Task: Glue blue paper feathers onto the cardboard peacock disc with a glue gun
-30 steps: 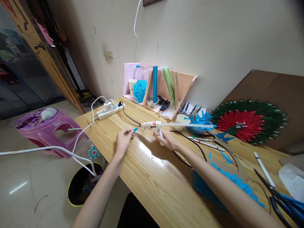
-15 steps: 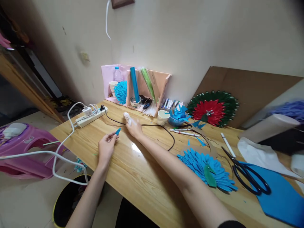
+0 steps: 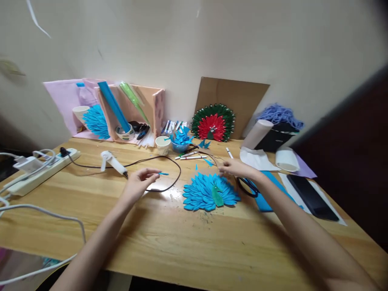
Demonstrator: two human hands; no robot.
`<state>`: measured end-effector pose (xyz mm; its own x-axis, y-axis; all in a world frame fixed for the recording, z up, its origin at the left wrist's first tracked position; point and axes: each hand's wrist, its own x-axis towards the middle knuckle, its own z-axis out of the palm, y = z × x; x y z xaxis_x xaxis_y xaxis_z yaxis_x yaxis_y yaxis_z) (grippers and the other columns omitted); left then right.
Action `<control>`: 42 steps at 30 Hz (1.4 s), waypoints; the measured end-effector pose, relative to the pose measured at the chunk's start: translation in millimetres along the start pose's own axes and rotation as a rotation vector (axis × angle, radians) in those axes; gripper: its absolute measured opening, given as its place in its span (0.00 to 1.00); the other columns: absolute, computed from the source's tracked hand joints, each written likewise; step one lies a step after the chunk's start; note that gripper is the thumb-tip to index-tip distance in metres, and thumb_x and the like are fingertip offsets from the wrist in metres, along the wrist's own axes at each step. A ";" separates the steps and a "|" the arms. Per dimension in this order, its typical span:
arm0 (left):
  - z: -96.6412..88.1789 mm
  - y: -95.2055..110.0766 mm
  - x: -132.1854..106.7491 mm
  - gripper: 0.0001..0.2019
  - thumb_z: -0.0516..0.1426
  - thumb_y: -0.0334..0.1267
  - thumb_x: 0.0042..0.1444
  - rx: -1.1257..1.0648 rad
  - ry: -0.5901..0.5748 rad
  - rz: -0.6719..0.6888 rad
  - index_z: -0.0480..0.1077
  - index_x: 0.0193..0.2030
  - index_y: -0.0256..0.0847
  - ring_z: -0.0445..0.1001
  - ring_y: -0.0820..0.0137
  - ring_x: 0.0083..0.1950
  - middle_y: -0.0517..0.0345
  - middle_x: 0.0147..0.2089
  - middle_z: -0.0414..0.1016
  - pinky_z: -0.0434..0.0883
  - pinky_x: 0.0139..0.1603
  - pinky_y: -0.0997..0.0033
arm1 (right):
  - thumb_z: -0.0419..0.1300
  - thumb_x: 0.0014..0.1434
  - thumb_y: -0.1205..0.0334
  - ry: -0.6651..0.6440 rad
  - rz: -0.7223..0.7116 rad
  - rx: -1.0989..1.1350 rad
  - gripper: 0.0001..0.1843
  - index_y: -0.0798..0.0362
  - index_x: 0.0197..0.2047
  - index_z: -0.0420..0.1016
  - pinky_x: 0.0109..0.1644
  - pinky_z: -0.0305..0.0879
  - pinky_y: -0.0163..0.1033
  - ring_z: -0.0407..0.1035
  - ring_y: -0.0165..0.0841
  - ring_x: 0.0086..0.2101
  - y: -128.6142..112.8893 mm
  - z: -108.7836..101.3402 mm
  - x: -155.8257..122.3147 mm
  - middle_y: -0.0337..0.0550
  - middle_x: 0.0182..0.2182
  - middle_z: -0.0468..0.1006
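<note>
My left hand (image 3: 140,181) pinches a small blue paper piece (image 3: 163,173) above the wooden table (image 3: 169,242). A blue paper peacock (image 3: 209,196) with a green body lies flat right of it. My right hand (image 3: 235,168) rests at the peacock's upper right edge, fingers bent on the paper; whether it grips anything is unclear. The white glue gun (image 3: 112,161) lies on the table left of my left hand, its black cord (image 3: 169,184) looping past that hand.
Black scissors (image 3: 246,186) lie by my right hand on blue paper. A power strip (image 3: 39,171) sits far left. At the back are a pink organizer (image 3: 130,109), a paper cup (image 3: 163,144), a bowl of blue pieces (image 3: 181,141), markers, a red-green peacock (image 3: 214,123), a phone (image 3: 312,197).
My right hand set the glue gun down and moved right to the blue peacock. My left hand kept the blue piece. My view swung right.
</note>
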<state>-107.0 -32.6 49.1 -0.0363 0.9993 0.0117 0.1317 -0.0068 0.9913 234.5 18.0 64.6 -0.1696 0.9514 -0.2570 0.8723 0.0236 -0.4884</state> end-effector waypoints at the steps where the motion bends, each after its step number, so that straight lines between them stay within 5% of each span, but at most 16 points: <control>1: 13.8 -1.3 6.1 0.15 0.65 0.43 0.35 0.011 -0.102 -0.026 0.76 0.30 0.37 0.75 0.65 0.33 0.51 0.31 0.78 0.71 0.32 0.72 | 0.55 0.54 0.56 -0.064 0.063 0.038 0.14 0.57 0.24 0.70 0.28 0.59 0.35 0.68 0.34 0.27 20.4 -1.6 -10.8 0.46 0.24 0.74; 4: 53.0 -13.8 21.5 0.16 0.64 0.43 0.38 0.016 -0.302 -0.089 0.76 0.33 0.35 0.76 0.65 0.33 0.50 0.32 0.78 0.71 0.33 0.71 | 0.55 0.55 0.54 -0.017 0.141 0.276 0.13 0.57 0.30 0.69 0.26 0.59 0.32 0.66 0.29 0.25 58.0 7.9 -35.4 0.43 0.25 0.73; 8: 83.8 -35.5 34.0 0.17 0.64 0.42 0.40 -0.040 -0.291 -0.150 0.73 0.35 0.33 0.76 0.65 0.32 0.48 0.32 0.78 0.71 0.33 0.70 | 0.55 0.55 0.57 0.030 0.169 0.562 0.11 0.57 0.37 0.68 0.27 0.62 0.30 0.68 0.28 0.26 67.7 27.7 -45.2 0.42 0.27 0.73; 17: 84.6 -25.4 29.3 0.19 0.66 0.41 0.35 -0.068 -0.257 -0.270 0.73 0.34 0.31 0.75 0.69 0.28 0.47 0.31 0.79 0.69 0.29 0.73 | 0.56 0.56 0.62 -0.033 0.233 0.760 0.06 0.56 0.34 0.69 0.33 0.70 0.34 0.70 0.28 0.26 55.5 37.1 -34.2 0.45 0.30 0.76; 21: 86.2 -28.0 27.4 0.18 0.67 0.41 0.34 -0.113 -0.249 -0.250 0.73 0.32 0.32 0.76 0.67 0.29 0.47 0.30 0.79 0.71 0.31 0.72 | 0.53 0.58 0.61 -0.011 0.199 0.597 0.09 0.57 0.32 0.70 0.33 0.69 0.35 0.70 0.29 0.26 59.0 37.4 -33.7 0.47 0.30 0.76; 24: 84.0 -28.9 26.8 0.18 0.65 0.42 0.36 -0.136 -0.259 -0.229 0.73 0.33 0.32 0.77 0.65 0.30 0.47 0.31 0.79 0.72 0.31 0.70 | 0.52 0.58 0.62 0.158 0.086 0.359 0.09 0.57 0.37 0.71 0.34 0.67 0.36 0.70 0.32 0.29 47.5 37.5 -32.0 0.48 0.34 0.76; 27: 70.0 -20.3 24.3 0.16 0.64 0.42 0.38 -0.095 -0.185 -0.126 0.74 0.33 0.33 0.77 0.65 0.33 0.49 0.31 0.78 0.72 0.33 0.70 | 0.52 0.57 0.64 0.302 -0.183 0.187 0.10 0.55 0.41 0.70 0.38 0.65 0.37 0.69 0.33 0.35 5.2 40.2 -21.9 0.47 0.37 0.74; 32: 14.1 8.5 3.5 0.15 0.62 0.43 0.43 -0.069 -0.003 0.040 0.74 0.35 0.35 0.76 0.63 0.39 0.49 0.35 0.79 0.72 0.35 0.71 | 0.52 0.55 0.68 0.149 -0.611 0.131 0.07 0.57 0.37 0.69 0.34 0.61 0.34 0.67 0.30 0.31 -117.5 75.2 18.9 0.44 0.32 0.73; 37: -53.8 24.7 -28.7 0.15 0.63 0.43 0.43 -0.029 0.250 0.112 0.75 0.36 0.35 0.76 0.64 0.38 0.49 0.36 0.78 0.72 0.37 0.70 | 0.56 0.53 0.64 0.073 -0.753 0.035 0.06 0.56 0.35 0.69 0.37 0.60 0.36 0.66 0.34 0.34 -228.2 149.9 63.5 0.45 0.34 0.72; 42: -103.6 20.7 -49.1 0.16 0.64 0.43 0.41 -0.042 0.396 0.107 0.75 0.36 0.35 0.76 0.64 0.39 0.48 0.39 0.78 0.72 0.37 0.70 | 0.58 0.54 0.58 0.162 -0.722 -0.027 0.14 0.58 0.42 0.69 0.46 0.59 0.43 0.63 0.42 0.44 -288.3 211.2 80.8 0.53 0.41 0.71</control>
<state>-205.1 -85.8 82.7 -0.4039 0.9013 0.1562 0.1151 -0.1193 0.9862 -127.5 23.3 8.5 -0.6374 0.7297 0.2475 0.5808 0.6661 -0.4681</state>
